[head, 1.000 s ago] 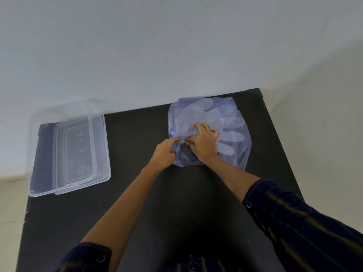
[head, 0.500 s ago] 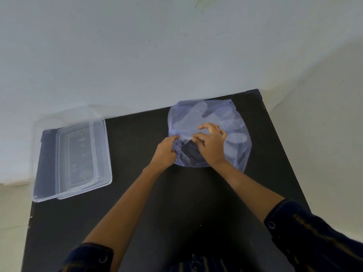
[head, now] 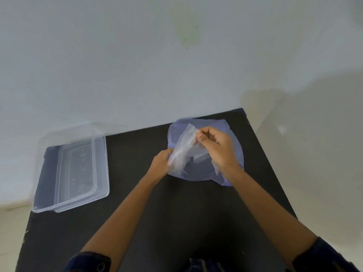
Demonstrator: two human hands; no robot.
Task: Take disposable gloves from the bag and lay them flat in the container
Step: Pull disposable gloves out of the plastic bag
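Note:
A bluish see-through bag (head: pixel 234 146) lies flat at the far right of the black table (head: pixel 157 213). Above it my right hand (head: pixel 216 146) pinches the top of a thin clear disposable glove (head: pixel 182 152), which hangs stretched and crumpled down to the left. My left hand (head: pixel 161 163) grips the glove's lower end and the bag's left edge beside it. A clear rectangular plastic container (head: pixel 47 197) stands at the table's far left with nothing visible inside it.
A clear lid (head: pixel 82 169) lies tilted in or against the container's right side. The white wall runs right behind the table. The table's right edge drops off just beyond the bag, with pale floor beside it.
My right hand rose from the bag's mouth, drawing a clear glove up out of it. My left hand stayed at the bag's left edge.

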